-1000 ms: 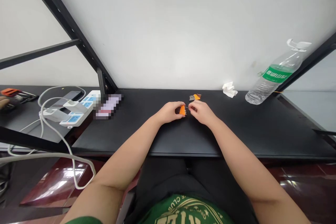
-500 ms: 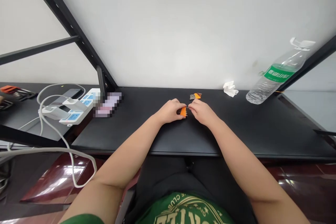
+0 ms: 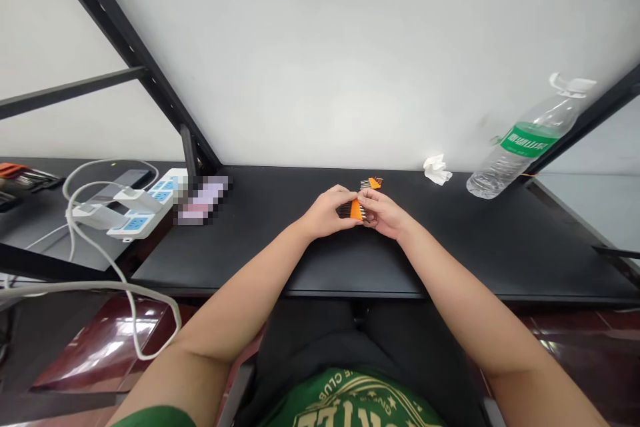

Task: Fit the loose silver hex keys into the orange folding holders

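Between the thumb and fingers of my left hand (image 3: 330, 213) is a hex key set, an orange plastic holder (image 3: 356, 209) with several dark metal keys through it. My right hand (image 3: 384, 213) is closed at the right side of the same set, thumb and fingers around the key ends. Its fingers partly hide those ends, so I cannot tell whether one key is pinched separately. Just beyond my hands, a second orange hex key set (image 3: 374, 183) lies on the black table (image 3: 280, 190), with silvery shafts to the left and bent ends to the right.
A crumpled white tissue (image 3: 437, 169) and a large clear bottle with a green label (image 3: 530, 140) stand by the wall at right. At left are a pixelated patch (image 3: 203, 200), a power strip (image 3: 150, 207) with white cables, a phone (image 3: 127, 180) and orange-handled tools (image 3: 23, 173).
My right hand has turned and come in closer over the key ends, its fingers now against the orange holder. The holder in my left hand has shifted slightly right.
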Action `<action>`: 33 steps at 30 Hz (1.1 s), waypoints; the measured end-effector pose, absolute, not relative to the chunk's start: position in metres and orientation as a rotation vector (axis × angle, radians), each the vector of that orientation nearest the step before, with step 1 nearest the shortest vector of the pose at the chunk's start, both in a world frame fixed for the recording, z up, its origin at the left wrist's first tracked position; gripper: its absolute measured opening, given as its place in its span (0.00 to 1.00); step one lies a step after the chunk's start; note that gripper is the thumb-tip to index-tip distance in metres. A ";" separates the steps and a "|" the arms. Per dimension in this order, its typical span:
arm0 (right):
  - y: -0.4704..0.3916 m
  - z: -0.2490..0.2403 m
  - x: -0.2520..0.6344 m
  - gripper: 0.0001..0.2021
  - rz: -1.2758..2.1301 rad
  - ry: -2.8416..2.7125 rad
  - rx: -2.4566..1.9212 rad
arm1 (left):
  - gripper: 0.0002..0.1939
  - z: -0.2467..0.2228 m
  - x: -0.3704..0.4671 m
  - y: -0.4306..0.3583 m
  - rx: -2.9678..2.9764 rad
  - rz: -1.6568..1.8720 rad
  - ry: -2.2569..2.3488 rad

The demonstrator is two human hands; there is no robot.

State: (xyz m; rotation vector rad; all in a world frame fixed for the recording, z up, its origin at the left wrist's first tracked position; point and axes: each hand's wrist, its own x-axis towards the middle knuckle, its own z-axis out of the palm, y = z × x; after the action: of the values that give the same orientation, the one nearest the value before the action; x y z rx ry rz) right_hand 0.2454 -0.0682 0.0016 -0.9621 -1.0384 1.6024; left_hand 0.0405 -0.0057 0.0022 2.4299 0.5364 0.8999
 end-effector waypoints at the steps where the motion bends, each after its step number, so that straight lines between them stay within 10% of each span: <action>1: -0.068 0.001 0.246 0.24 1.636 -1.024 -0.961 | 0.25 0.002 0.041 -0.006 2.437 0.893 0.541; 6: -0.059 -0.009 0.245 0.22 1.463 -1.100 -1.153 | 0.25 0.000 0.041 -0.001 2.503 0.769 0.647; 14: -0.045 -0.023 0.270 0.14 0.286 -1.693 -1.760 | 0.28 -0.009 0.030 0.017 2.551 0.536 0.933; 19: -0.036 -0.026 0.280 0.28 0.190 -1.854 -2.036 | 0.27 -0.012 0.031 0.024 2.600 0.403 1.141; 27: -0.047 -0.017 0.269 0.18 0.248 -1.954 -1.935 | 0.31 -0.011 0.027 0.029 2.434 0.525 1.562; 33: -0.053 -0.016 0.269 0.16 0.265 -1.723 -1.746 | 0.11 -0.005 0.029 0.018 2.490 0.754 1.262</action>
State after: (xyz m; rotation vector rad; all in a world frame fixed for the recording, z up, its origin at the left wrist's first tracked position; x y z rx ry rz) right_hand 0.2691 -0.0530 -0.0161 -1.7455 -1.7229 0.2651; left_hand 0.0291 0.0180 -0.0051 2.4900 1.2618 0.7541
